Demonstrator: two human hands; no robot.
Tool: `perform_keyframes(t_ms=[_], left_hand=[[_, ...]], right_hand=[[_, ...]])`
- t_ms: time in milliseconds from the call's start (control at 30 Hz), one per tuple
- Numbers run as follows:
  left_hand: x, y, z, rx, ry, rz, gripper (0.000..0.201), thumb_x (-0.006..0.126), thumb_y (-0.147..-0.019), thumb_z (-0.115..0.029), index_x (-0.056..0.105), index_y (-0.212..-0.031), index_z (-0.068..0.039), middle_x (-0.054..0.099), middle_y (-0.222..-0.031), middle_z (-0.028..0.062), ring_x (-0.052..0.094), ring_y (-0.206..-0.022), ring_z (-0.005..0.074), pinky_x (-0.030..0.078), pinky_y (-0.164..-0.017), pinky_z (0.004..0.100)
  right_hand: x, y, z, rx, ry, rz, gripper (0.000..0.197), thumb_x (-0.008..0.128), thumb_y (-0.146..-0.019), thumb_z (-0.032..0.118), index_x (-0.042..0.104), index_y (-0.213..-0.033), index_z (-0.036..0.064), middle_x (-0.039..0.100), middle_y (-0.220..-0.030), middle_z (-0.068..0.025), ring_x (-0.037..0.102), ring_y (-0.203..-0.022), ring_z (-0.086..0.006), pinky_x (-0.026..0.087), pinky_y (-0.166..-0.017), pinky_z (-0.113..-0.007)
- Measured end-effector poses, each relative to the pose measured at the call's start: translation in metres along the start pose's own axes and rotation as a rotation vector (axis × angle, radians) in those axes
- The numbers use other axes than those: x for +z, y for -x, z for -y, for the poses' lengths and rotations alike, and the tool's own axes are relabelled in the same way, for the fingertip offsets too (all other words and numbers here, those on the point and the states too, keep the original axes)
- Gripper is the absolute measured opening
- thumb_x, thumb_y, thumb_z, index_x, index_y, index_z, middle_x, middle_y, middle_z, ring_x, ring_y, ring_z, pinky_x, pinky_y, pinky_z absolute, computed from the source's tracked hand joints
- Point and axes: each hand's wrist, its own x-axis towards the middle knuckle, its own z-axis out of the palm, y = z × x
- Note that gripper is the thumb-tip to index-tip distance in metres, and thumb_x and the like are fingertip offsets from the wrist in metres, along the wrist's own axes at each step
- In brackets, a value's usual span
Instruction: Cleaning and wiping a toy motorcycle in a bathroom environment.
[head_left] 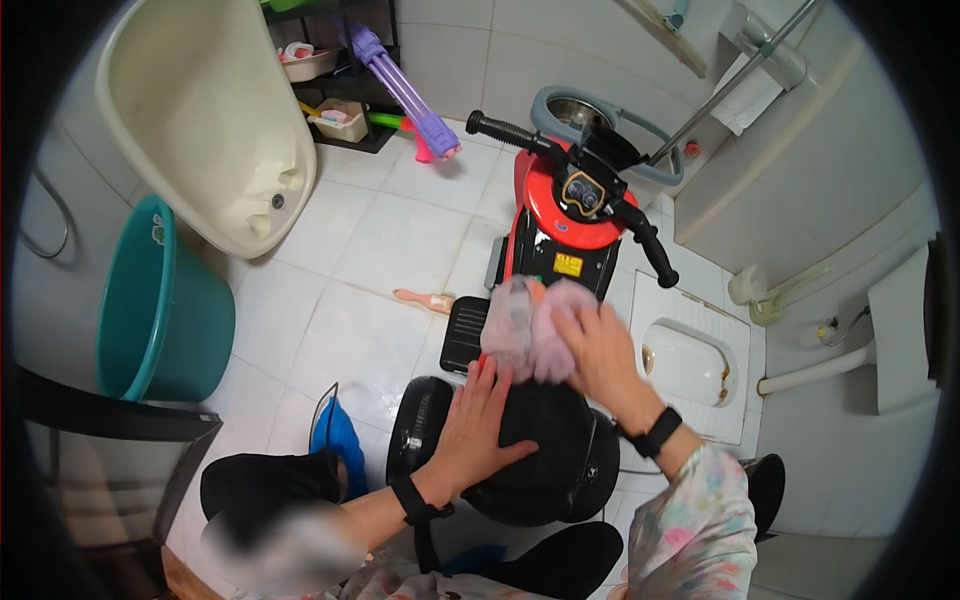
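Observation:
A red and black child's ride-on motorbike stands in front of me, its handlebars away from me. My right hand presses a bunched pink and greyish cloth against the middle of the bike, just ahead of the black seat. Fingers spread, my left hand lies flat on the seat's left side and holds nothing. Beside the cloth, a black footrest sticks out on the left. Part of the bike's body is hidden under the cloth and my hands.
A brush lies on the tiled floor left of the bike. Farther left are a teal bucket and a cream baby bathtub. A squat toilet is on the right. Behind stand a mop bucket and a black shelf.

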Motion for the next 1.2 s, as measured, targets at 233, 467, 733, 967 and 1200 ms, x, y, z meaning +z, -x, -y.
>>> perform_keyframes(t_ms=[233, 467, 733, 967, 1200], left_hand=[[0.0, 0.004, -0.007, 0.078, -0.035, 0.03, 0.103, 0.077, -0.066, -0.043, 0.021, -0.144, -0.005, 0.015, -0.149, 0.0226, 0.015, -0.138, 0.0414, 0.025, -0.105, 0.0572], [0.011, -0.011, 0.014, 0.068, 0.098, -0.063, 0.107, 0.079, -0.064, -0.04, 0.018, -0.144, -0.004, 0.016, -0.149, 0.0215, 0.015, -0.138, 0.0402, 0.026, -0.107, 0.0511], [0.003, -0.001, -0.002, 0.075, 0.116, -0.029, 0.104, 0.081, -0.06, -0.035, 0.025, -0.142, -0.005, 0.027, -0.145, 0.0222, 0.026, -0.133, 0.0425, 0.031, -0.104, 0.0485], [-0.005, 0.001, -0.003, 0.027, 0.163, 0.026, 0.102, 0.082, -0.058, -0.033, 0.028, -0.138, 0.001, 0.033, -0.14, 0.0242, 0.03, -0.131, 0.0429, 0.031, -0.104, 0.0466], [0.015, -0.007, 0.005, 0.071, 0.311, -0.075, 0.108, 0.08, -0.061, -0.041, 0.02, -0.142, -0.001, 0.025, -0.144, 0.0257, 0.029, -0.132, 0.0407, 0.032, -0.103, 0.0461]], right_hand=[[-0.003, 0.019, -0.014, -0.228, 0.074, -0.007, 0.048, 0.064, -0.067, 0.015, 0.056, -0.114, 0.0112, 0.054, -0.096, -0.0096, 0.054, -0.083, -0.0273, 0.045, -0.064, -0.037], [0.016, -0.042, -0.027, 0.141, 0.098, -0.186, 0.063, 0.069, -0.058, 0.001, 0.052, -0.118, 0.0085, 0.052, -0.099, -0.0138, 0.052, -0.09, -0.033, 0.048, -0.07, -0.039], [-0.036, 0.073, 0.038, 0.184, -0.184, 0.238, 0.059, 0.073, -0.058, 0.017, 0.055, -0.112, 0.0012, 0.054, -0.1, -0.0181, 0.058, -0.088, -0.035, 0.05, -0.067, -0.042], [-0.039, 0.071, 0.044, 0.141, -0.192, 0.328, 0.061, 0.076, -0.056, 0.019, 0.053, -0.111, 0.0036, 0.054, -0.092, -0.0146, 0.06, -0.077, -0.0329, 0.051, -0.057, -0.042], [-0.004, 0.004, 0.006, 0.289, -0.021, 0.179, 0.065, 0.074, -0.058, 0.013, 0.047, -0.116, 0.0027, 0.056, -0.097, -0.0169, 0.061, -0.086, -0.0341, 0.052, -0.061, -0.043]])
